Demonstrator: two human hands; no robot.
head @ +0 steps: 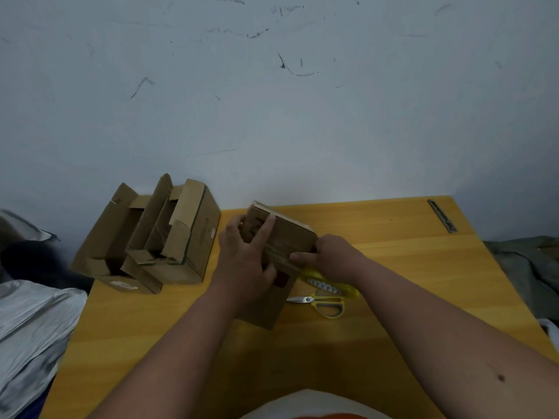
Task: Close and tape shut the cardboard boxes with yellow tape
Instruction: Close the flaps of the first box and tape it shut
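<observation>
A small brown cardboard box (287, 237) stands on the yellow wooden table (393, 255), its top flaps folded down. My left hand (245, 252) lies over the box's top and left side, fingers stretched across the flaps with the thumb round the far corner. My right hand (326, 255) presses on the box's right top edge with curled fingers. A roll of yellow tape (329, 282) lies just right of the box, partly hidden under my right wrist. Two larger boxes (151, 237) with open flaps stand at the table's left corner.
Scissors with yellow handles (323, 302) lie in front of the tape roll. A metal utility knife (442, 215) sits at the table's far right. Silver plastic bags (30, 322) are piled left of the table, dark cloth (526, 261) to the right. A scuffed wall rises behind.
</observation>
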